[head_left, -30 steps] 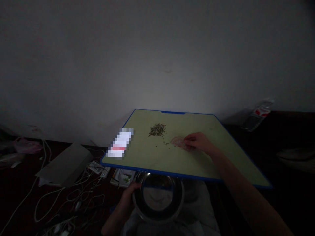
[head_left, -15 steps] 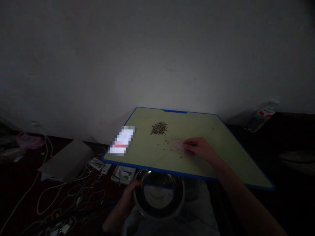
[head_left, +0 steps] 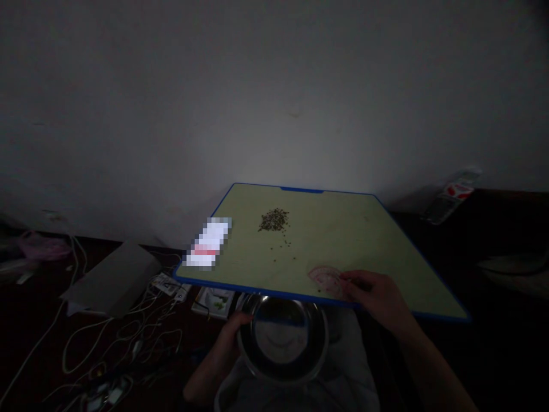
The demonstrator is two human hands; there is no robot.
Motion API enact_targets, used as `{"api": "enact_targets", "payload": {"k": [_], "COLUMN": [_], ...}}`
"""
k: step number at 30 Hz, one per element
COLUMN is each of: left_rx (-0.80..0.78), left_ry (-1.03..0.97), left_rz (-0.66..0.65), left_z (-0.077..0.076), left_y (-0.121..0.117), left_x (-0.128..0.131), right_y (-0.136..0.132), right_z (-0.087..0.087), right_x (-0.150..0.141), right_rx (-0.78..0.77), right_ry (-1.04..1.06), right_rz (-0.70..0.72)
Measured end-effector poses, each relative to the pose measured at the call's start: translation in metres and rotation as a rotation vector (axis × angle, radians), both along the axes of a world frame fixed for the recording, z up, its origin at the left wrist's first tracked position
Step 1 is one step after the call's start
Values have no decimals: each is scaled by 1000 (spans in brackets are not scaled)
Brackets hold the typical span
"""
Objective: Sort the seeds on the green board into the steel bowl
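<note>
A pale green board point(head_left: 351, 240) with a blue rim lies flat in front of me. A small heap of dark seeds point(head_left: 273, 220) sits near its far side, with a few loose seeds trailing toward me. My right hand point(head_left: 377, 294) is closed on a clear pinkish semicircular plastic piece point(head_left: 326, 279) that rests at the board's near edge. My left hand point(head_left: 227, 337) grips the rim of a shiny steel bowl point(head_left: 281, 337) held just below that near edge.
A blurred white and red rectangle point(head_left: 206, 243) lies on the board's left corner. On the dark floor at left are tangled white cables point(head_left: 111, 343), a grey flat box point(head_left: 109, 280) and small packets. A red and white packet point(head_left: 452, 194) leans by the wall at right.
My right hand has dragged the pinkish plastic piece from the middle of the board back to its near edge, above the bowl. The left hand and bowl have hardly moved.
</note>
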State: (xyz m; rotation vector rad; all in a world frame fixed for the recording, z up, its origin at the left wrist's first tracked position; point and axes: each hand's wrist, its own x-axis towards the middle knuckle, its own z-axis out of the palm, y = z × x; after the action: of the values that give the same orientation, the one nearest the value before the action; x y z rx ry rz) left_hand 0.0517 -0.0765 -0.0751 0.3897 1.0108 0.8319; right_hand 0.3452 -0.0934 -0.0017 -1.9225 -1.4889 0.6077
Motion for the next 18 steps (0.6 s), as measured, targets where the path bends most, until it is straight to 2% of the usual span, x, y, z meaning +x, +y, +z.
{"api": "enact_targets", "payload": {"k": [3, 8, 11, 14, 18], "left_rx": [-32, -64, -56, -39, -22], "left_ry": [73, 59, 72, 73, 65], "left_rz": [1, -2, 7, 26, 50], "left_z": [6, 18, 19, 11, -4], "left_y": [-1, -1, -1, -1, 2], "left_x": [4, 12, 11, 6, -4], "right_y": [3, 6, 9, 23, 56], "right_z": [3, 2, 1, 4, 9], "right_x": [-14, -38, -48, -43, -15], "right_rx": [-21, -18, -21, 11, 56], "right_ry": [52, 97, 168, 217, 160], "right_rz": [66, 195, 285, 254, 132]}}
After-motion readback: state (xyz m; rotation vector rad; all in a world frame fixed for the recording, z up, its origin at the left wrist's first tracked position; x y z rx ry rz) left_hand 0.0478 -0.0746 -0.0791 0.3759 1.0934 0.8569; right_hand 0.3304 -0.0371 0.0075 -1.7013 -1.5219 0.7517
